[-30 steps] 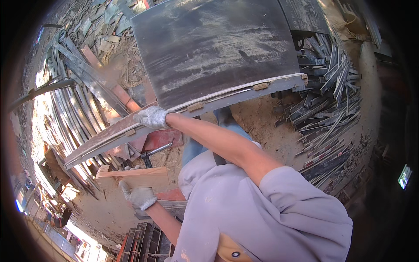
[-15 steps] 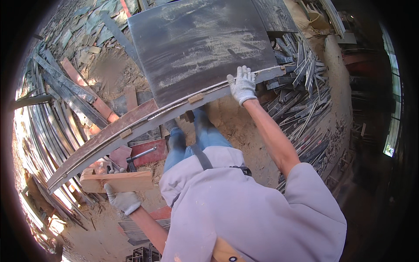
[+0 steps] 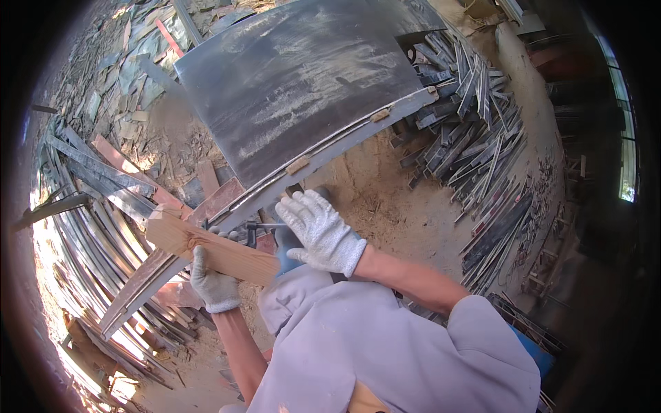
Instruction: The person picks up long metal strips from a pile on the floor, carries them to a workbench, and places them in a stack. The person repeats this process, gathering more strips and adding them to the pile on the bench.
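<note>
My left hand (image 3: 216, 283), in a pale work glove, grips a thick wooden block (image 3: 219, 252) from below, the thumb along its near side. The block lies tilted across the long edge rail (image 3: 322, 159) of a workbench, and I cannot tell whether it touches. My gloved right hand (image 3: 321, 233) hangs flat beside the block's right end, fingers extended and nothing in them. Beyond is a large dark panel (image 3: 296, 76) with dusty smears. A metal clamp or tool with a bar (image 3: 256, 230) shows in part behind the block.
Stacked long strips (image 3: 89, 241) lie at the left. A heap of metal-looking bars (image 3: 475, 131) fills the right. Broken sheet scraps (image 3: 117, 76) cover the ground at the far left. Sandy, dusty floor (image 3: 372, 186) shows under the bench edge.
My right hand has left the panel's edge and come left and nearer, beside the block. My left hand has raised the block up and to the right, tilting its right end lower.
</note>
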A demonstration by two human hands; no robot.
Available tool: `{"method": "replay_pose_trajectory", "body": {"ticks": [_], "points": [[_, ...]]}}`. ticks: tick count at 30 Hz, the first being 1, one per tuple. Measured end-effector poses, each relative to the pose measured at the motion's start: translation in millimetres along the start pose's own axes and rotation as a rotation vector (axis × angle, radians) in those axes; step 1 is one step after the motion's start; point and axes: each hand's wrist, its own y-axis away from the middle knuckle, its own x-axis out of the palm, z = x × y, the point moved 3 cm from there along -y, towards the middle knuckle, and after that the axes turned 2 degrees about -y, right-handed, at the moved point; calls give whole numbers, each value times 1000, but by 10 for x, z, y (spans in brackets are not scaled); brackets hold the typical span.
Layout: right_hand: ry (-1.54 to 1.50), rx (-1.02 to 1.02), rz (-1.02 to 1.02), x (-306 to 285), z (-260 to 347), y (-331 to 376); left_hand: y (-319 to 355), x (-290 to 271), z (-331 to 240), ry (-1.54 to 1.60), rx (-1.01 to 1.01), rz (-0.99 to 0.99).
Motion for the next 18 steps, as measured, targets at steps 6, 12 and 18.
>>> {"method": "replay_pose_trajectory", "body": {"ticks": [6,12,18], "points": [[-282,334,-57,436,-395,290,119,1032,540,-160,-215,211],[-675,719,-175,449,-845,1219,-99,916,372,-811,-237,173],[-925,1170,-71,563,-1285,1963,-984,1152,169,-1856,378,170]]}}
